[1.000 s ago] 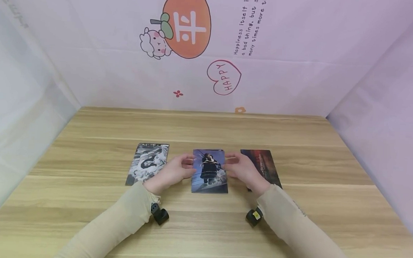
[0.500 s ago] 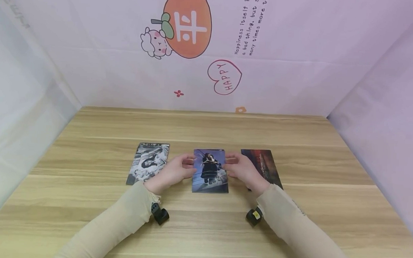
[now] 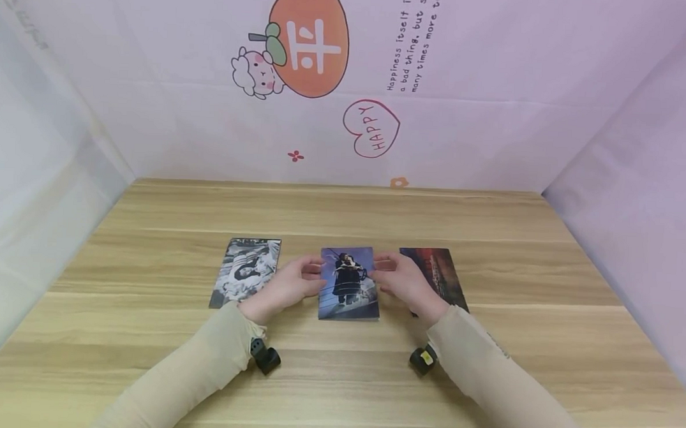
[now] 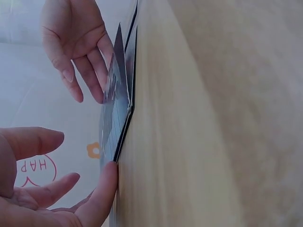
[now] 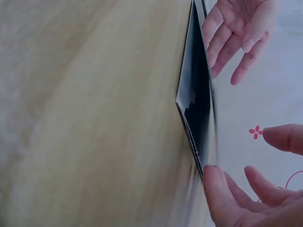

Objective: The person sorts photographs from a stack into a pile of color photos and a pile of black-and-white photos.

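Observation:
A small stack of photo cards [image 3: 348, 284], topped by a blue picture of a dark-clothed figure, lies mid-table. My left hand [image 3: 294, 279] is at its left edge and my right hand [image 3: 403, 282] at its right edge, fingers loosely bent. In the left wrist view, one left fingertip touches the edge of the cards [image 4: 116, 113], while the other fingers stand apart from them. The right wrist view likewise has one right finger [image 5: 215, 189] against the edge of the stack [image 5: 194, 94]. The cards' edges fan slightly apart there.
To the left lies a black-and-white photo card [image 3: 245, 270], partly behind my left wrist. A dark red photo card [image 3: 441, 272] is on the right, partly covered by my right hand and wrist. A printed white cloth [image 3: 467, 130] hangs behind the wooden table [image 3: 335, 386].
The darker card edge that showed behind the top card at the far side is now covered. A thin pale edge shows at the near side. Both hands have hardly moved.

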